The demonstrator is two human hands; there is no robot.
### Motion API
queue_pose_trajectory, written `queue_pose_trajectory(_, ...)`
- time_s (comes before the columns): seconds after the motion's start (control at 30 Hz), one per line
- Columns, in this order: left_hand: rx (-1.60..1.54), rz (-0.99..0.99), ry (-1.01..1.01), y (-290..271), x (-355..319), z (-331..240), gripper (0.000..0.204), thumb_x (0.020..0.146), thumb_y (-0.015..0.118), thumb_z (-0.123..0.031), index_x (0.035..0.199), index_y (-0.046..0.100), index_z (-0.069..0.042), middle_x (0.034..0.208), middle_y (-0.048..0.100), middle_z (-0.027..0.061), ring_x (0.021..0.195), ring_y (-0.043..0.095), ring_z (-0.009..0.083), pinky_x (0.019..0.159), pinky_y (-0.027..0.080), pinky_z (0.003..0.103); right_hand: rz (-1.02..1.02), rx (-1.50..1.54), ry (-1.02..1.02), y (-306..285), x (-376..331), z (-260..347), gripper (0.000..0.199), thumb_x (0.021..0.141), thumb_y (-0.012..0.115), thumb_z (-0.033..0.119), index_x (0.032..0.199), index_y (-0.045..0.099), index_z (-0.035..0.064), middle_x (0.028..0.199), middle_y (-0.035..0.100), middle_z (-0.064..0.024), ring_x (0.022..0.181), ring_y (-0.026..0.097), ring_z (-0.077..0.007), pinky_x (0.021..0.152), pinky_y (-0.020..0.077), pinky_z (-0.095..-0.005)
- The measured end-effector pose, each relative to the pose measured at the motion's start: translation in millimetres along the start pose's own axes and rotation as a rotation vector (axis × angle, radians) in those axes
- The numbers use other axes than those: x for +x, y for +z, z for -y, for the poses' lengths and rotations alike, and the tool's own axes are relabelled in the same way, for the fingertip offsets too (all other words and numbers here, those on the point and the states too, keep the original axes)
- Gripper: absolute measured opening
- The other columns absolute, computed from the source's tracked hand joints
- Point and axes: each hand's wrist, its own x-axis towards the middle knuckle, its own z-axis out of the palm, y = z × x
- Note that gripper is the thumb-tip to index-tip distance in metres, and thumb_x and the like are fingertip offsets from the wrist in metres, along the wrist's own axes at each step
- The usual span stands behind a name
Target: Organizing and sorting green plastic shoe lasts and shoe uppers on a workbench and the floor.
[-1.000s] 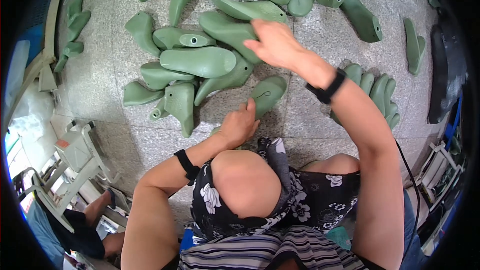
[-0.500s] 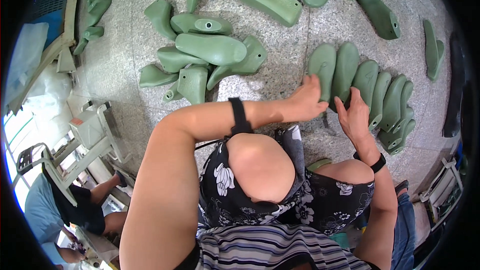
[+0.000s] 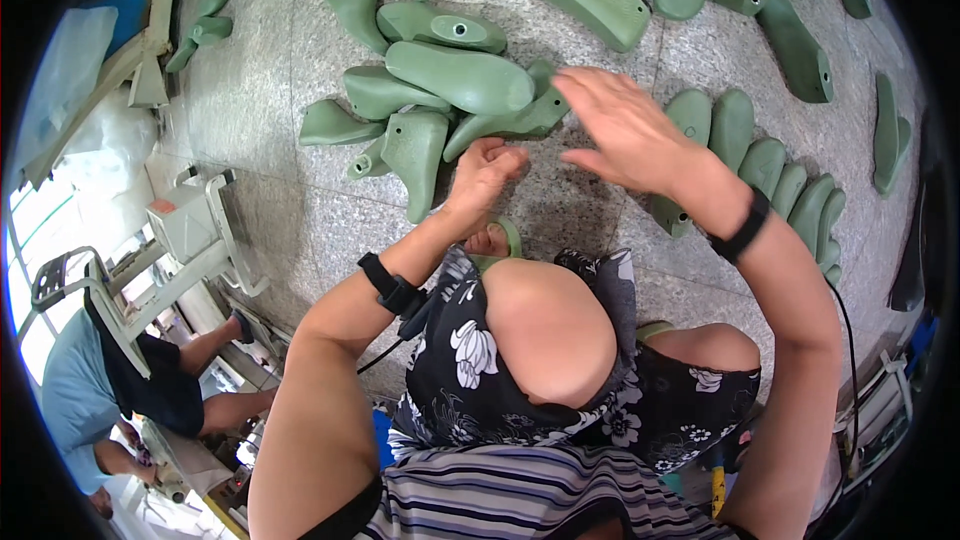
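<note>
The left hand (image 3: 487, 172) rests just below a heap of green shoe lasts (image 3: 455, 90) on the stone floor (image 3: 260, 120), fingers curled, its grip holding nothing that shows. The right hand (image 3: 620, 130) hovers at the heap's right edge, grip wide and empty, beside a row of lasts (image 3: 775, 175).

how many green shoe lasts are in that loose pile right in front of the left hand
6 show: a big one on top, one behind it, one and a small one to the left, one nearest the left hand, one below. More may lie hidden underneath.
</note>
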Motion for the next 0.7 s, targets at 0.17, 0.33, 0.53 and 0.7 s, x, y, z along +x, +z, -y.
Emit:
queue_pose_trajectory(0.17, -0.115, 0.118, -0.041, -2.9, 6.3, 9.0, 0.049, 0.084, 0.060, -0.004, 0.128, 0.041, 0.008, 0.117, 0.054, 0.0131, 0.105, 0.058, 0.0205, 0.089, 0.048, 0.030, 0.007, -0.211, 0.022, 63.0, 39.0, -16.4, 0.076, 0.073, 0.075, 0.022, 0.133, 0.038, -0.0058, 0.134, 0.042, -0.0220, 0.126, 0.041, -0.0359, 0.105, 0.0325, -0.0464)
queue_pose_trajectory(0.33, 0.223, 0.140, 0.254, -10.8, 9.2, 27.2, 0.050, 0.078, 0.064, -0.005, 0.124, 0.048, 0.006, 0.112, 0.059, 0.0182, 0.101, 0.059, 0.0211, 0.084, 0.050, 0.031, -0.125, -0.388, -0.028, 81.2, 37.4, -18.7, 0.079, 0.064, 0.076, 0.018, 0.131, 0.041, -0.0064, 0.128, 0.046, -0.0206, 0.123, 0.044, -0.0334, 0.104, 0.0325, -0.0467)
queue_pose_trajectory(0.53, 0.317, 0.235, 0.180, -23.1, -8.1, -14.9, 0.038, 0.083, 0.059, 0.001, 0.120, 0.052, 0.005, 0.114, 0.059, 0.0152, 0.103, 0.060, 0.0209, 0.086, 0.048, 0.029, 0.002, -0.351, -0.106, 58.2, 31.5, -18.6, 0.069, 0.060, 0.077, 0.027, 0.115, 0.052, -0.0057, 0.114, 0.055, -0.0184, 0.109, 0.052, -0.0315, 0.099, 0.0369, -0.0420)
queue_pose_trajectory(0.7, 1.065, -0.240, 1.073, -49.0, -12.9, -74.7, 0.048, 0.072, 0.058, 0.008, 0.119, 0.053, 0.000, 0.118, 0.054, 0.0186, 0.110, 0.054, 0.0350, 0.090, 0.046, 0.042, 0.432, -0.197, 0.193, 38.9, 21.9, -1.9, 0.083, 0.056, 0.082, 0.043, 0.116, 0.050, -0.0050, 0.099, 0.057, -0.0165, 0.098, 0.056, -0.0324, 0.094, 0.0381, -0.0396)
